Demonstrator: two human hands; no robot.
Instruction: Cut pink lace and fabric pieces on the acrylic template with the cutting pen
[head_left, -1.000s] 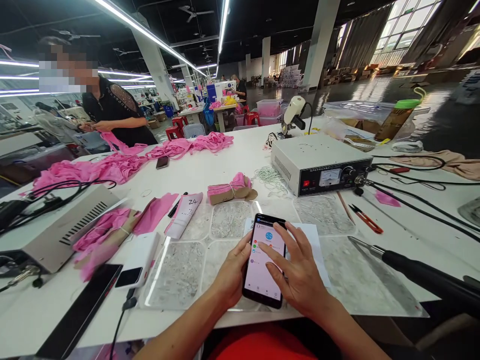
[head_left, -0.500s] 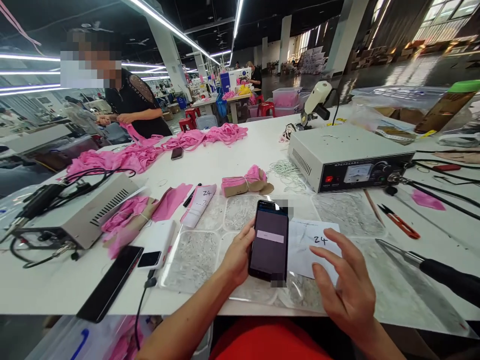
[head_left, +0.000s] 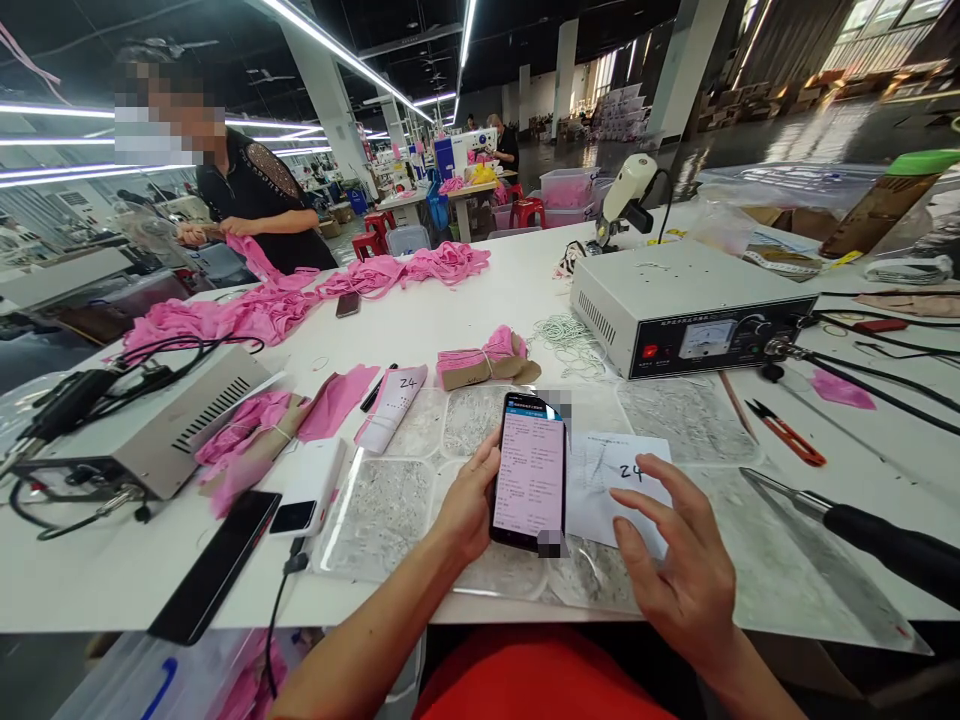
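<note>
My left hand (head_left: 474,500) is wrapped round the left edge of a black phone (head_left: 529,475), whose lit screen shows rows of text. Fingers apart and holding nothing, my right hand (head_left: 679,560) hovers over the lower right part of a white paper (head_left: 592,490) marked 24. Both are above a clear mat (head_left: 386,510) on the white table. Beyond the phone lies a banded pink bundle (head_left: 480,365); to its left is a folded paper (head_left: 397,400), also marked 24, beside a black pen (head_left: 375,390).
A grey box with a dial (head_left: 690,310) stands at the right, near orange snips (head_left: 787,432) and a black-handled tool (head_left: 885,545). Another grey box (head_left: 142,430), a power bank (head_left: 307,490) and a dark phone (head_left: 217,565) are left. Across the table, a person (head_left: 259,200) handles pink fabric.
The phone's screen has gone from a dimmed view with a small pale box to a bright page of text. The whole view has shifted slightly; my hands keep much the same pose.
</note>
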